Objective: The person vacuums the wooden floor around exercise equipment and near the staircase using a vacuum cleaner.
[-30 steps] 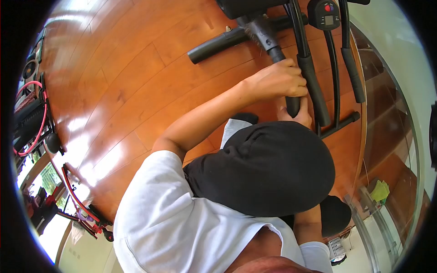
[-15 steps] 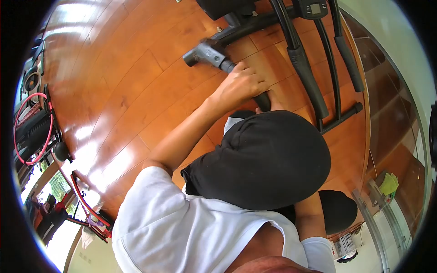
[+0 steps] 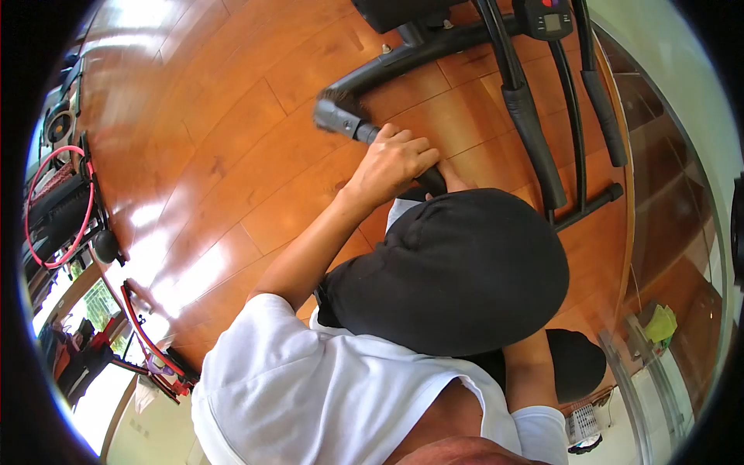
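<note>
My left hand (image 3: pixel 394 161) is closed round the black handle of a brush-headed tool (image 3: pixel 339 118), whose grey neck and dark bristles point to the upper left. The bristles are at the bent end of the black floor bar (image 3: pixel 403 60) of an exercise machine; they are blurred. My right hand (image 3: pixel 456 180) is at the handle's lower end, with its fingers against it, partly hidden behind my raised knee (image 3: pixel 457 271) in black trousers.
Black padded levers (image 3: pixel 535 143) and a small display console (image 3: pixel 549 19) rise at the upper right. Glass panels (image 3: pixel 655 232) curve along the right side. Exercise gear with a pink hoop (image 3: pixel 91 205) is at the far left, on the wooden floor (image 3: pixel 209 155).
Both hands and the brush tool have moved left along the floor bar, from its middle to its bent end. The view has shifted slightly.
</note>
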A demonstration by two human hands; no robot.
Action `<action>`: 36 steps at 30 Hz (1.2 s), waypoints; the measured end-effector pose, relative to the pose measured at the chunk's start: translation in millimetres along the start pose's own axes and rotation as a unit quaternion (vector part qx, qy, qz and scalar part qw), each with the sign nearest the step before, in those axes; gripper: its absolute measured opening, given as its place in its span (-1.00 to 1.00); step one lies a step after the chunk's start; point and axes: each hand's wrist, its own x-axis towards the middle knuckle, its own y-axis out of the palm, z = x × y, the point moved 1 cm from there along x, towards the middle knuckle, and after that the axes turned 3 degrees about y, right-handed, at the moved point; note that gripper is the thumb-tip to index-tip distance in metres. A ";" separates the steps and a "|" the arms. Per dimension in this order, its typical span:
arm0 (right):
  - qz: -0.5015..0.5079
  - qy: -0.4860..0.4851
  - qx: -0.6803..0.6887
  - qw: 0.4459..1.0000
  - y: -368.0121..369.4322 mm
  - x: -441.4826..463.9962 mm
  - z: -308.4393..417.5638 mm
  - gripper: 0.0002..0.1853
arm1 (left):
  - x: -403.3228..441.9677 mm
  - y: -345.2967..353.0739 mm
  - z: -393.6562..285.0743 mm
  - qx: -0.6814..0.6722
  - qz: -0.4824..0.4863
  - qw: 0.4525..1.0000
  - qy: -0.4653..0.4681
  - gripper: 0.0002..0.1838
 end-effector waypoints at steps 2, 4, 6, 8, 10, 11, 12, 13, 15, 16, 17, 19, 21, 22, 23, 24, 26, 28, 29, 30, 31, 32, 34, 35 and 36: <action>-0.019 -0.003 0.005 1.000 -9.0 -4.0 5.3 -0.31 | -1.6 -4.0 -4.5 -0.019 0.017 0.999 -0.021 -0.79; -0.062 -0.020 0.033 0.997 -24.2 -12.3 5.9 -0.31 | 17.2 -6.7 -9.2 -0.026 -0.013 0.999 0.030 -0.84; -0.102 -0.035 0.068 0.992 -42.3 -14.9 1.2 -0.31 | 43.4 3.4 -10.9 -0.025 -0.050 0.995 0.078 -0.89; -0.107 -0.022 0.064 0.992 -51.2 -10.0 -7.9 -0.29 | 63.9 20.1 -6.8 -0.024 -0.047 0.994 0.097 -0.89; -0.095 0.006 0.045 0.994 -52.4 0.9 -21.1 -0.25 | 67.3 27.8 -5.7 -0.029 -0.059 0.992 0.107 -0.88; -0.089 -0.007 0.023 0.996 -43.1 6.6 -27.8 -0.26 | 62.9 28.2 -5.1 -0.023 -0.058 0.994 0.094 -0.87; -0.082 -0.018 0.004 0.996 -28.5 11.3 -35.9 -0.27 | 53.0 24.1 -6.0 -0.017 -0.055 0.995 0.080 -0.86; -0.077 -0.030 -0.017 0.996 -23.0 12.1 -34.4 -0.28 | 43.9 19.7 -6.8 -0.011 -0.053 0.996 0.068 -0.86; -0.059 -0.011 -0.011 0.998 -25.0 11.2 -27.3 -0.30 | 22.0 14.8 -6.6 -0.001 -0.010 0.999 0.037 -0.83; -0.050 -0.002 -0.008 0.999 -27.1 9.3 -17.6 -0.31 | 18.7 12.8 -5.9 0.004 0.011 1.000 0.022 -0.81; -0.039 0.008 -0.004 0.999 -28.1 6.8 -8.5 -0.33 | 21.9 12.1 -5.1 0.009 0.022 0.999 0.027 -0.81; -0.013 0.033 0.000 0.999 -26.9 0.4 -2.3 -0.35 | 31.9 6.5 -5.6 0.013 0.043 0.998 0.035 -0.79; -0.135 -0.032 0.105 0.985 -26.1 -5.3 -22.5 -0.36 | 60.8 17.5 -7.2 -0.005 -0.001 0.992 0.128 -0.80; -0.195 -0.066 0.154 0.966 -25.8 -5.4 -35.1 -0.36 | 76.7 25.7 -8.0 -0.012 -0.026 0.985 0.172 -0.81; -0.228 -0.050 0.145 0.961 -24.4 -1.5 -47.2 -0.36 | 88.5 34.0 -10.1 -0.006 -0.021 0.980 0.198 -0.82; -0.262 -0.034 0.135 0.955 -23.5 5.2 -59.8 -0.35 | 100.1 41.8 -13.0 0.001 -0.018 0.975 0.223 -0.83; -0.297 -0.025 0.138 0.945 -22.3 17.5 -76.0 -0.34 | 113.5 52.4 -12.2 0.011 -0.018 0.966 0.257 -0.84; -0.282 -0.033 0.164 0.945 -14.3 21.6 -78.5 -0.32 | 108.5 58.4 -9.4 0.015 -0.017 0.965 0.261 -0.85; -0.278 -0.031 0.166 0.946 -12.1 22.5 -81.5 -0.33 | 101.8 60.5 -7.1 0.017 -0.022 0.966 0.257 -0.85; -0.265 -0.026 0.166 0.950 -14.0 19.8 -76.4 -0.34 | 97.6 55.5 -7.5 0.021 -0.031 0.966 0.254 -0.84; -0.247 -0.018 0.159 0.956 -17.4 15.7 -67.5 -0.34 | 93.9 50.9 -7.5 0.025 -0.042 0.966 0.254 -0.84; -0.220 -0.006 0.141 0.965 -20.6 11.6 -58.4 -0.35 | 88.5 47.7 -9.5 0.028 -0.003 0.974 0.227 -0.84; -0.163 0.014 0.097 0.982 -28.9 5.5 -36.6 -0.36 | 76.8 39.5 -14.7 0.038 0.073 0.982 0.172 -0.85; -0.143 0.017 0.083 0.986 -29.2 4.4 -29.0 -0.37 | 73.5 37.0 -17.1 0.033 0.090 0.984 0.153 -0.84; -0.129 0.021 0.073 0.989 -29.6 4.5 -24.3 -0.37 | 70.7 35.2 -18.8 0.029 0.108 0.985 0.134 -0.84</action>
